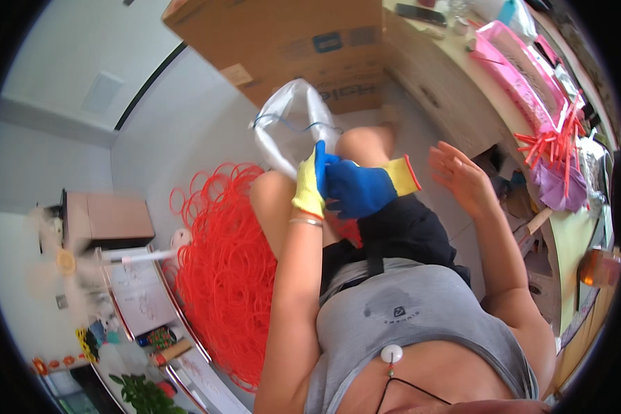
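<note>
My left hand (312,185) wears a yellow work glove with a blue coated palm and fingers, and it is closed on a second work glove (363,189) of the same kind. That loose glove lies over my lap, its yellow cuff with red edging pointing right. Bare and raised to the right of the cuff, my right hand (461,178) has its fingers stretched out and touches nothing. A white plastic bag (270,143) with a blue string round it stands open just beyond my knees. A big heap of thin red rings (228,290) lies to my left.
A large cardboard box (283,41) stands ahead. Along the right runs a table (574,238) with a pink box (521,72), red strips (564,146) and a purple cloth (560,185). At the left are a blurred fan (65,261), a low cabinet (141,293) and a plant (145,395).
</note>
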Demonstrator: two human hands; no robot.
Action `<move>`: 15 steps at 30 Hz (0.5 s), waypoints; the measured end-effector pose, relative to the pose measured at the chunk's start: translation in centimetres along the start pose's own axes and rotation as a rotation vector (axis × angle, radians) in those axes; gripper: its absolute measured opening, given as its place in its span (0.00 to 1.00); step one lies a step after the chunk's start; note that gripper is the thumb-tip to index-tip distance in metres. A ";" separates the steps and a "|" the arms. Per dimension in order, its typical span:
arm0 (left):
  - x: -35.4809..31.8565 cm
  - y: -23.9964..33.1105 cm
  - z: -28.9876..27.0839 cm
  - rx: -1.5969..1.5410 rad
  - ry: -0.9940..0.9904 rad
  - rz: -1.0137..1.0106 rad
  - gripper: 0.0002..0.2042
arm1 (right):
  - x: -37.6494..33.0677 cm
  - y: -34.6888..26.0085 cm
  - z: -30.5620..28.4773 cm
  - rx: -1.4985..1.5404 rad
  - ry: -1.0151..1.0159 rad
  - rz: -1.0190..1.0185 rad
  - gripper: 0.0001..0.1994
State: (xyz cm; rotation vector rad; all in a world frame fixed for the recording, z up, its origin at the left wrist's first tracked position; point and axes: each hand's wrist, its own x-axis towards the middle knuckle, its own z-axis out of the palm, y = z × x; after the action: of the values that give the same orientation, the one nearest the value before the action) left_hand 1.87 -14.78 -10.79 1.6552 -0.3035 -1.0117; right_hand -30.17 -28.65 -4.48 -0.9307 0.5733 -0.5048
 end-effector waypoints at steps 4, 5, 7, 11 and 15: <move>-0.1 -1.3 -0.2 -0.101 0.041 0.019 0.29 | 1.8 0.4 3.4 0.623 -0.257 -0.157 0.40; 0.0 -1.5 -0.9 -0.125 0.057 0.096 0.29 | 2.3 0.3 4.1 0.713 -0.333 -0.117 0.43; -1.5 -0.5 -1.2 -0.154 0.083 0.261 0.24 | 2.8 0.8 4.2 0.874 -0.435 -0.013 0.45; -6.3 3.2 -1.1 0.236 0.131 0.598 0.20 | 3.5 1.6 4.8 1.006 -0.525 0.080 0.49; -9.5 5.2 -0.4 0.065 -0.032 0.629 0.19 | 4.3 2.4 5.4 1.156 -0.692 0.109 0.53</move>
State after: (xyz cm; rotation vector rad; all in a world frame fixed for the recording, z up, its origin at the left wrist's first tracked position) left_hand -2.00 -10.03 -1.81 1.4555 -0.8256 -0.5536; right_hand -23.07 -26.97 -5.03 0.0745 -0.3193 -0.2980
